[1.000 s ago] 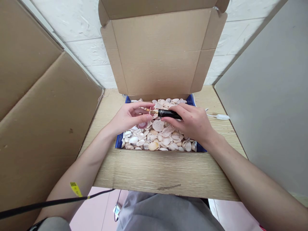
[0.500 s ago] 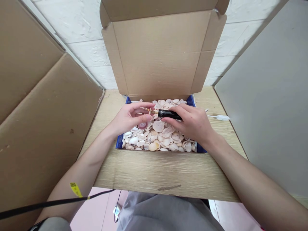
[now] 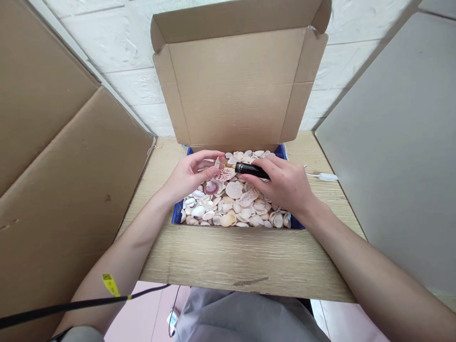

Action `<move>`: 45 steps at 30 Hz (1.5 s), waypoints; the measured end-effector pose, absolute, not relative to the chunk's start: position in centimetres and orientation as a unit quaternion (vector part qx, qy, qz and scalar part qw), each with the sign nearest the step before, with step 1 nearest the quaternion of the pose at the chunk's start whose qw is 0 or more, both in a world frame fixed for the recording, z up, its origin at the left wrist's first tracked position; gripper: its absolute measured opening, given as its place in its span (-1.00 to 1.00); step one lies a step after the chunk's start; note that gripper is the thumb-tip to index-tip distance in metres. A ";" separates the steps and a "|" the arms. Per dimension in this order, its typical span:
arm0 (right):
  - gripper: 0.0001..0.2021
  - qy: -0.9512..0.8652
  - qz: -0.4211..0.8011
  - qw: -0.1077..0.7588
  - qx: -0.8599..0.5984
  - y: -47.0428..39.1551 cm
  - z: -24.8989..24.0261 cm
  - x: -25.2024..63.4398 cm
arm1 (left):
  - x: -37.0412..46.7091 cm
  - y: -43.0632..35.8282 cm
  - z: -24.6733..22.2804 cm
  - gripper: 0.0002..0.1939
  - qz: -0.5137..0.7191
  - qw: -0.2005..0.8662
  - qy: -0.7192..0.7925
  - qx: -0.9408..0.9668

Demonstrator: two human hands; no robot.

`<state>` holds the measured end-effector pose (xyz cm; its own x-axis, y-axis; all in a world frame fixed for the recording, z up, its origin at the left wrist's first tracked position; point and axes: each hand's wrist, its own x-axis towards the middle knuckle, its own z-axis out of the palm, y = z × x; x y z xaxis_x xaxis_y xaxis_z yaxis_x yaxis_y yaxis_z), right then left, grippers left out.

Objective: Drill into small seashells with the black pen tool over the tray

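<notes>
Over a box full of pale seashells (image 3: pixel 234 190), my left hand (image 3: pixel 192 175) pinches a small shell (image 3: pixel 217 163) edge-on between thumb and fingers. My right hand (image 3: pixel 285 180) is wrapped round a black cylindrical tool (image 3: pixel 252 170), held level with its thin brass tip pointing left at the small shell. Whether the tip touches the shell is too small to tell. A speckled shell (image 3: pixel 225 175) lies just below the tip, with a purple-ringed shell (image 3: pixel 211 186) beside it to the left.
The open cardboard lid (image 3: pixel 235 90) stands against the white wall. Cardboard (image 3: pixel 71 166) rises at the left, a grey panel (image 3: pixel 399 142) at the right. A white cable connector (image 3: pixel 327 176) lies right of the box; a black cable (image 3: pixel 71 304) crosses the lower left.
The small shell in my left hand has shifted slightly left, away from the black tool, and more of the speckled shell beneath shows. The whole view has moved slightly.
</notes>
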<state>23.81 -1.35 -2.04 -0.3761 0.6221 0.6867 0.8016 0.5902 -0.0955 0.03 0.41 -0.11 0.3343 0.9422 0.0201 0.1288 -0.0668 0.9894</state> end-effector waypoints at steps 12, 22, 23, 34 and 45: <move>-0.66 -0.820 -0.112 0.340 -0.447 -1.3 -2.0 23.8 | -0.1 0.6 -0.2 -0.58 0.413 0.532 0.425 0.605; -0.68 -0.822 -0.101 0.329 -0.453 -1.3 -2.1 23.9 | -0.1 0.5 -0.2 -0.57 0.407 0.542 0.420 0.604; -0.68 -0.822 -0.103 0.330 -0.453 -1.3 -2.1 23.9 | -0.1 0.4 -0.2 -0.58 0.406 0.543 0.419 0.604; -0.68 -0.819 -0.110 0.333 -0.454 -1.2 -2.2 23.9 | -0.1 0.4 0.0 -0.54 0.395 0.540 0.426 0.609; -0.69 -0.814 -0.111 0.336 -0.461 -1.2 -2.1 23.9 | -0.3 0.6 -0.5 -0.56 0.398 0.540 0.416 0.614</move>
<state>23.94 -1.16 -2.08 -0.3491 0.6755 0.6495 0.8245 0.5508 -0.1297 -0.29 0.61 -0.49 0.3379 0.9404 0.0389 0.0806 -0.0701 0.9943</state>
